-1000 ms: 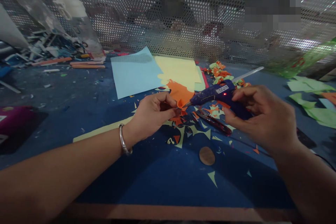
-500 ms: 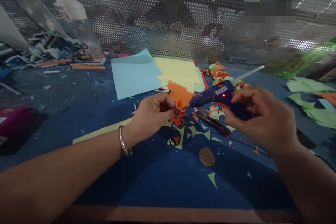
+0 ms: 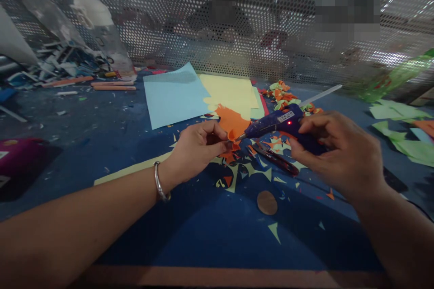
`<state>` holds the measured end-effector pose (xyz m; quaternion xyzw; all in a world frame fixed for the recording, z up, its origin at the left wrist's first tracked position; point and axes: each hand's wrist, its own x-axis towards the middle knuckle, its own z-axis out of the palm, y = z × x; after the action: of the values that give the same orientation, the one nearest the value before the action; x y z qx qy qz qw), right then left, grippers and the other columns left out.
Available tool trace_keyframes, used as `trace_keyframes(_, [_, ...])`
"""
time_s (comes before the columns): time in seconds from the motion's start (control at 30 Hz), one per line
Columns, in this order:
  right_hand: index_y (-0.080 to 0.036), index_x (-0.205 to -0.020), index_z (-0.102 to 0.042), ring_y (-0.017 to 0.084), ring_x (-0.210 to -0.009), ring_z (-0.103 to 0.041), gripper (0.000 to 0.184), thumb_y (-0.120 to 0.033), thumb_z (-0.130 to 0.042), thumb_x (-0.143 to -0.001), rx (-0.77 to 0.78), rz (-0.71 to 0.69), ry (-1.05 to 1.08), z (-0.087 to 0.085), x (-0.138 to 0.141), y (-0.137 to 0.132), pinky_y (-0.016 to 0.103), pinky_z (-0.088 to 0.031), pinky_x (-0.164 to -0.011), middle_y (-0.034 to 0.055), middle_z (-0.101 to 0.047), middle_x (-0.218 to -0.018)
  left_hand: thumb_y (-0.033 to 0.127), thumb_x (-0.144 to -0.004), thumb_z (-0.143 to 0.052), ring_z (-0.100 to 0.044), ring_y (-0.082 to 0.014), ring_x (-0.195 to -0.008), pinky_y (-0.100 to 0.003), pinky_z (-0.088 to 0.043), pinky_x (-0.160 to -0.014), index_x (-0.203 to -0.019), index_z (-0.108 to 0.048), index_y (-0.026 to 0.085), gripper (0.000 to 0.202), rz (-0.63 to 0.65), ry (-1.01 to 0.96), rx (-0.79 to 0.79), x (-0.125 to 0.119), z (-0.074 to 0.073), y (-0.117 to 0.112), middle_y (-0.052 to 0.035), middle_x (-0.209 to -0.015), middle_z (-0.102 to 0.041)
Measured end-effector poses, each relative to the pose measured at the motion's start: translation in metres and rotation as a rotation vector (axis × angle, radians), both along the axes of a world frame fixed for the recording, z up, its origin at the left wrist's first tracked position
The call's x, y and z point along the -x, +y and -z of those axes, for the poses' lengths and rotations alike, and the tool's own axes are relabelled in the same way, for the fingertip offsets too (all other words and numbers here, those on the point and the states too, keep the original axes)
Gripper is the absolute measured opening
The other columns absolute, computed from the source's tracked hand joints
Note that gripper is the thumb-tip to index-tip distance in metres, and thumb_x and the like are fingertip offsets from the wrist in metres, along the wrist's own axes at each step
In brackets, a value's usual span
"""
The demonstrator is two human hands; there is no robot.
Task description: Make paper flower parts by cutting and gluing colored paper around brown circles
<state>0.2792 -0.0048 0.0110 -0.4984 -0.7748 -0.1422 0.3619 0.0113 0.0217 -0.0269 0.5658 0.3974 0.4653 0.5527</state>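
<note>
My left hand is closed, pinching a small curled orange paper piece between thumb and fingers. My right hand is wrapped round the handle of a blue glue gun, whose red light is lit and whose clear glue stick sticks out at the back. The gun's nozzle points left and meets the orange paper at my left fingertips; whether glue is coming out is too small to tell. Below the gun lie dark red-handled scissors among paper scraps, with a round brown disc nearer me.
Behind my hands lie a blue paper sheet, a yellow sheet and an orange sheet. Curled paper pieces are heaped at the perforated metal screen. A bottle stands left; green papers lie right.
Both hands, the orange paper and the glue gun stay almost in the same place. No clear change shows on the table.
</note>
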Motion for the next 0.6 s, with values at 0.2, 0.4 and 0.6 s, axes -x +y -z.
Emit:
trace_keyframes(0.2, [-0.025,-0.090,-0.060,0.015,-0.067,-0.062,0.018,-0.030,-0.074,-0.079,0.005,0.007,-0.003,-0.0012,0.0007,-0.0009,0.030,-0.050,-0.065,-0.0027,-0.065,-0.079,0.011,-0.069,-0.076,-0.065,-0.0093,-0.065,-0.022,-0.053,-0.064,-0.072,-0.060,0.017,0.017,0.007,-0.017,0.025,-0.0009,0.0007,-0.0013,0.0032,-0.070,-0.064])
trace_keyframes(0.4, [-0.025,-0.090,-0.061,0.015,-0.066,-0.061,0.019,-0.031,-0.074,-0.078,0.008,0.021,-0.004,-0.0010,0.0009,0.0000,0.029,-0.049,-0.065,-0.0031,-0.065,-0.079,0.011,-0.067,-0.076,-0.065,-0.0093,-0.064,-0.022,-0.053,-0.062,-0.072,-0.061,0.017,0.017,0.004,0.005,0.016,-0.0004,0.0008,-0.0007,0.0032,-0.068,-0.064])
trace_keyframes(0.6, [-0.024,-0.089,-0.060,0.014,-0.065,-0.060,0.018,-0.030,-0.074,-0.078,0.002,0.025,-0.028,-0.0014,0.0000,-0.0010,0.029,-0.049,-0.064,-0.0031,-0.065,-0.079,0.012,-0.067,-0.075,-0.064,-0.0096,-0.063,-0.023,-0.052,-0.063,-0.073,-0.060,0.017,0.017,-0.005,0.038,0.016,0.0001,0.0030,0.0000,0.0040,-0.068,-0.063])
